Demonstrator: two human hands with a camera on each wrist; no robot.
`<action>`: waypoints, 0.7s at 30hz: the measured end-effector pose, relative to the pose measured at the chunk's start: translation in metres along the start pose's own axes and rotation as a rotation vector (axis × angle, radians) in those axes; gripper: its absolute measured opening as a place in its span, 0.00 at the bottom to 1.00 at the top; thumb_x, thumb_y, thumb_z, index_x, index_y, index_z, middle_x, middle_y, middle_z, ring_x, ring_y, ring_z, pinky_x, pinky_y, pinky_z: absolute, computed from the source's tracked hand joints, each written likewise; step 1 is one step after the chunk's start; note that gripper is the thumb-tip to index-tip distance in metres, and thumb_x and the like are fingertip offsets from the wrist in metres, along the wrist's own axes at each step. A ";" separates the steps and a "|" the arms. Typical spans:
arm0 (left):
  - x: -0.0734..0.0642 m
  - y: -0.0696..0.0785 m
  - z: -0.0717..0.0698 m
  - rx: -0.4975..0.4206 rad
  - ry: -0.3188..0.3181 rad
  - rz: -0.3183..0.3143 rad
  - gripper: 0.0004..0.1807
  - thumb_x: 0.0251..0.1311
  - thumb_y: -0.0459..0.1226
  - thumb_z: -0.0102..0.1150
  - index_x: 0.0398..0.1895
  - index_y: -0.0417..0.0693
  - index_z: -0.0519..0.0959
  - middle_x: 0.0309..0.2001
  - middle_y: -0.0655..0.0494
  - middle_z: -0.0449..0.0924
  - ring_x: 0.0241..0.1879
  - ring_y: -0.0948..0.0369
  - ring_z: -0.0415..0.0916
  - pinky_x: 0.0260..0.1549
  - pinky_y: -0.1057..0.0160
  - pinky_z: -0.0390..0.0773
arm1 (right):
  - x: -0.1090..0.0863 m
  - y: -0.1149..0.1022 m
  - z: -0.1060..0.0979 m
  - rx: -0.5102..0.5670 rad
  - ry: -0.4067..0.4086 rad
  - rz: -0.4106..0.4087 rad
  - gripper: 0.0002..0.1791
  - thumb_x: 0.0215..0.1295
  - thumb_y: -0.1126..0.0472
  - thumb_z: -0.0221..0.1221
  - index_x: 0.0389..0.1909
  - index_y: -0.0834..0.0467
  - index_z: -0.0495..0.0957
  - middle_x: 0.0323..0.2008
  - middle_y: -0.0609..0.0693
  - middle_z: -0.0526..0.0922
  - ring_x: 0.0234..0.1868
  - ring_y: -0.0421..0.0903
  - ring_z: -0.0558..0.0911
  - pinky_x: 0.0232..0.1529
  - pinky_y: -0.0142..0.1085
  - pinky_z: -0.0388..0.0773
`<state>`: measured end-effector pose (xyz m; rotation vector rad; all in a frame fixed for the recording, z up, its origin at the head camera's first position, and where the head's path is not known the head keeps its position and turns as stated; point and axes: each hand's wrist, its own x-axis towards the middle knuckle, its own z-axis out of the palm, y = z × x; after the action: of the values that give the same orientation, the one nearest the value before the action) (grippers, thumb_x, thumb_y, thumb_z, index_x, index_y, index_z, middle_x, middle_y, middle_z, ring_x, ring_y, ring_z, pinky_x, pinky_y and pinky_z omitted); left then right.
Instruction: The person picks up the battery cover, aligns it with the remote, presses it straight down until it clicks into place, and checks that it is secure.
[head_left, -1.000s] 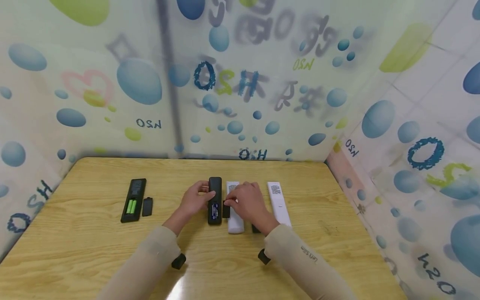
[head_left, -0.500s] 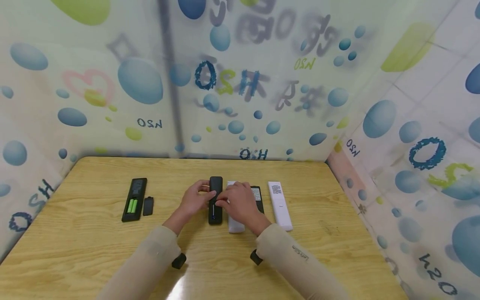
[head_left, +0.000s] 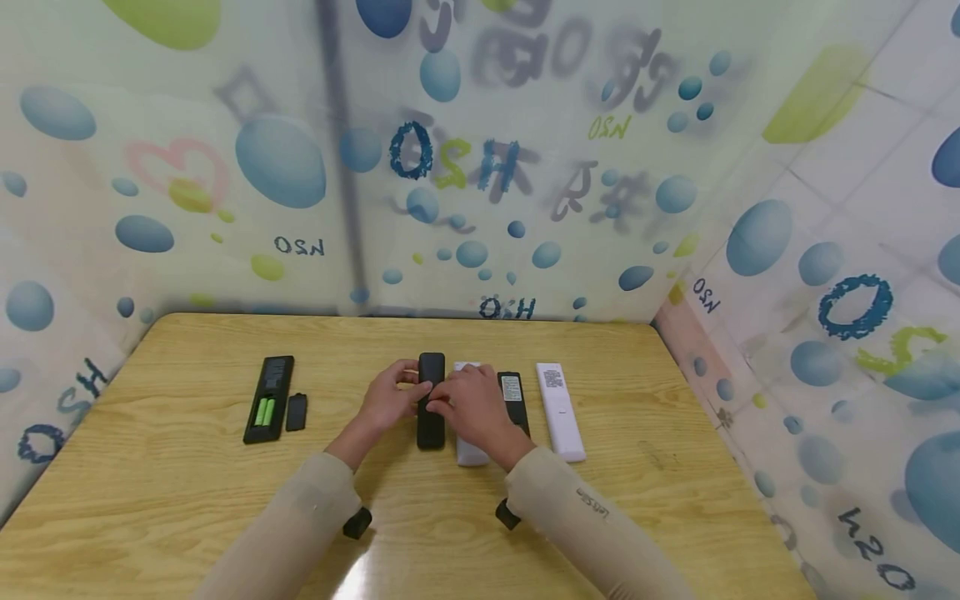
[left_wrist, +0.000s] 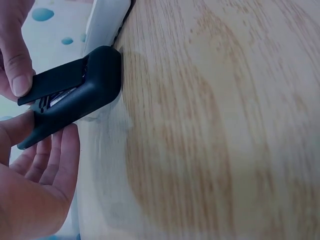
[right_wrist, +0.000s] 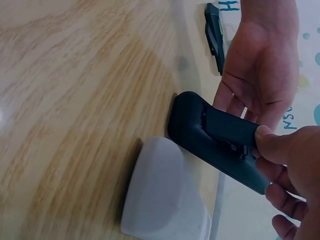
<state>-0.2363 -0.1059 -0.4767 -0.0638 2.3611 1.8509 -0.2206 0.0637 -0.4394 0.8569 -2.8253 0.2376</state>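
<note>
Black remote (head_left: 431, 367) between the hands: I see the left hand (head_left: 388, 398) gripping its side, the right hand (head_left: 474, 406) pinching its battery cover (left_wrist: 57, 80), tilted, the thumb end raised. Right hand partly hides a white remote (head_left: 471, 454); leftward, a stretch of table (head_left: 202, 508) separates the left hand from an opened remote (head_left: 272, 385).

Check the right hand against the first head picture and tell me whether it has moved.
Yes. Judged against the rightmost white remote, the right hand has shifted left, toward the black remote that the left hand holds.
</note>
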 end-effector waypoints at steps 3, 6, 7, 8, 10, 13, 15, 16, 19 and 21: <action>-0.002 0.000 -0.001 -0.006 -0.011 -0.006 0.23 0.67 0.37 0.58 0.63 0.43 0.69 0.53 0.39 0.74 0.39 0.56 0.79 0.36 0.56 0.85 | -0.001 0.000 0.002 -0.016 0.001 -0.011 0.10 0.64 0.43 0.60 0.38 0.40 0.87 0.34 0.35 0.85 0.40 0.41 0.77 0.51 0.42 0.70; -0.004 0.001 -0.001 -0.008 -0.020 -0.015 0.23 0.67 0.38 0.58 0.64 0.44 0.68 0.55 0.39 0.73 0.41 0.55 0.79 0.37 0.56 0.85 | -0.002 0.000 0.005 -0.043 0.011 -0.024 0.10 0.64 0.43 0.60 0.38 0.40 0.86 0.35 0.35 0.85 0.40 0.40 0.77 0.51 0.41 0.70; -0.004 0.001 -0.001 -0.010 -0.020 -0.016 0.23 0.67 0.38 0.58 0.64 0.44 0.68 0.55 0.39 0.73 0.41 0.55 0.79 0.37 0.56 0.85 | -0.002 0.000 0.005 -0.046 0.015 -0.027 0.10 0.64 0.43 0.60 0.38 0.40 0.86 0.35 0.36 0.85 0.40 0.40 0.77 0.51 0.40 0.70; -0.004 0.001 -0.001 -0.013 -0.020 -0.017 0.23 0.67 0.38 0.58 0.64 0.43 0.68 0.55 0.39 0.73 0.42 0.55 0.79 0.37 0.56 0.85 | -0.003 0.000 0.005 -0.048 0.019 -0.031 0.10 0.65 0.43 0.60 0.38 0.40 0.86 0.34 0.36 0.85 0.39 0.40 0.77 0.51 0.40 0.70; -0.004 0.001 -0.001 -0.019 -0.018 -0.019 0.23 0.67 0.38 0.58 0.64 0.43 0.68 0.54 0.39 0.73 0.41 0.55 0.79 0.36 0.56 0.85 | -0.003 0.000 0.005 -0.046 0.022 -0.036 0.10 0.65 0.43 0.60 0.38 0.41 0.86 0.34 0.36 0.85 0.39 0.40 0.77 0.50 0.40 0.69; -0.003 0.001 -0.002 -0.031 -0.013 -0.023 0.23 0.67 0.37 0.58 0.63 0.43 0.69 0.54 0.39 0.73 0.41 0.55 0.79 0.36 0.56 0.85 | -0.003 0.000 0.005 -0.044 0.016 -0.038 0.10 0.65 0.44 0.60 0.39 0.41 0.86 0.35 0.37 0.85 0.40 0.40 0.76 0.51 0.40 0.69; -0.003 0.001 -0.002 -0.033 -0.013 -0.026 0.23 0.67 0.37 0.58 0.63 0.43 0.69 0.54 0.39 0.72 0.41 0.55 0.79 0.36 0.56 0.85 | -0.003 0.000 0.005 -0.051 0.003 -0.040 0.11 0.64 0.43 0.60 0.40 0.41 0.86 0.37 0.36 0.85 0.40 0.40 0.76 0.51 0.40 0.69; -0.002 0.001 -0.002 -0.035 -0.013 -0.027 0.23 0.67 0.37 0.58 0.63 0.43 0.69 0.54 0.39 0.73 0.41 0.55 0.79 0.36 0.56 0.85 | -0.003 0.001 0.005 -0.058 -0.005 -0.040 0.11 0.64 0.43 0.60 0.40 0.41 0.86 0.38 0.36 0.85 0.41 0.40 0.76 0.52 0.40 0.68; -0.002 0.001 -0.001 -0.031 -0.018 -0.025 0.23 0.67 0.37 0.58 0.63 0.43 0.69 0.54 0.39 0.73 0.41 0.55 0.79 0.36 0.56 0.85 | -0.003 0.001 0.004 -0.073 -0.023 -0.042 0.11 0.64 0.43 0.61 0.41 0.40 0.86 0.39 0.36 0.85 0.42 0.40 0.76 0.53 0.41 0.68; -0.002 0.001 -0.001 -0.033 -0.020 -0.024 0.23 0.66 0.36 0.58 0.63 0.42 0.69 0.54 0.38 0.73 0.41 0.54 0.80 0.35 0.57 0.85 | -0.003 0.001 0.004 -0.077 -0.032 -0.042 0.11 0.64 0.43 0.61 0.41 0.40 0.86 0.40 0.36 0.85 0.42 0.40 0.76 0.53 0.41 0.68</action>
<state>-0.2346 -0.1068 -0.4753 -0.0760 2.3074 1.8707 -0.2193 0.0649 -0.4443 0.9102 -2.8217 0.1100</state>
